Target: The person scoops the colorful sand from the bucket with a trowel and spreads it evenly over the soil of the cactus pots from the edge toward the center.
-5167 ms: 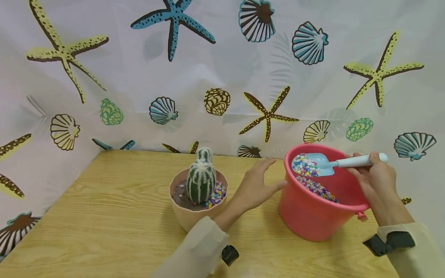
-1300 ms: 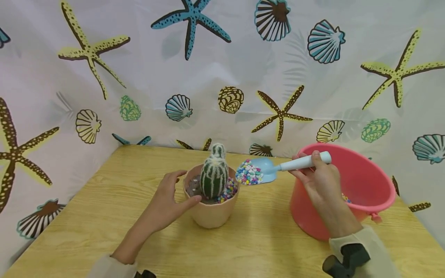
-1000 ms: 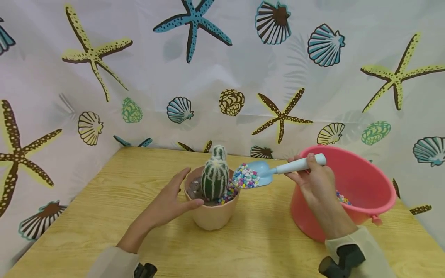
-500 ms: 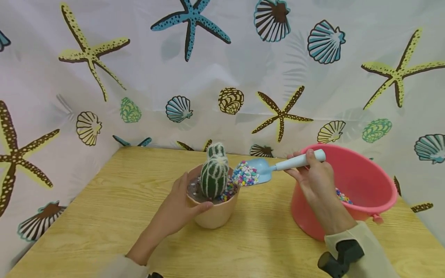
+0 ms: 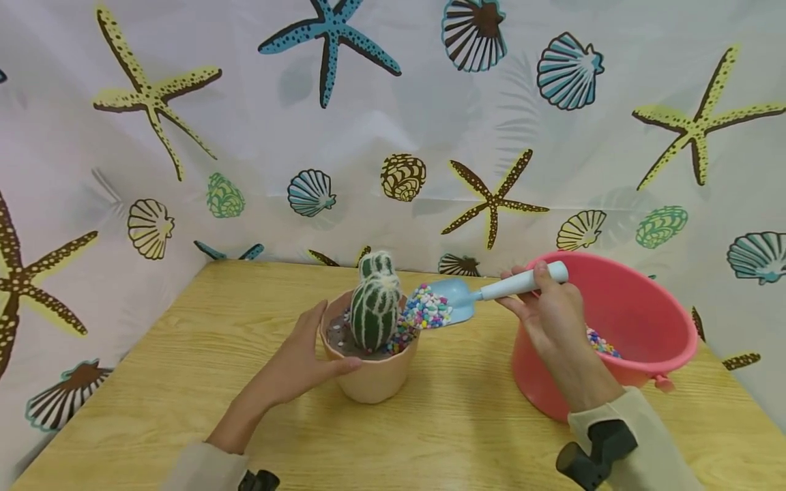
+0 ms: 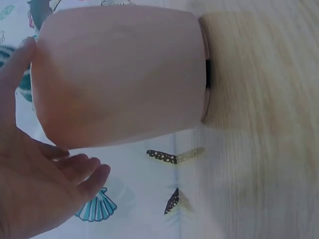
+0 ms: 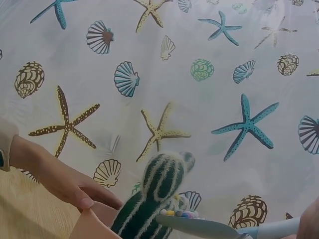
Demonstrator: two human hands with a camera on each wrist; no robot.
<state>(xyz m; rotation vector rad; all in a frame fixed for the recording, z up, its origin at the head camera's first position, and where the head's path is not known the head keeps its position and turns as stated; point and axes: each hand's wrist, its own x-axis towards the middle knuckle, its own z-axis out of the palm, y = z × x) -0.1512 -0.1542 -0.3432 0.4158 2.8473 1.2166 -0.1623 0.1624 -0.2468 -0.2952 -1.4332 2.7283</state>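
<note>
Your right hand [image 5: 555, 315] grips a white-handled, pale-blue trowel [image 5: 459, 299] right of the round peach pot [image 5: 373, 383], your left hand [image 5: 296, 368] spread-fingered at its left.

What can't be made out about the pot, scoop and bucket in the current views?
Head: the soil behind the cactus, which blocks it.
Head: how far the pebbles spread in the bucket, covered by the right hand.
Left wrist: the inside of the pot, hidden by its outer wall.
Right wrist: the end of the scoop, lost behind the right hand and the picture's right edge.
</note>
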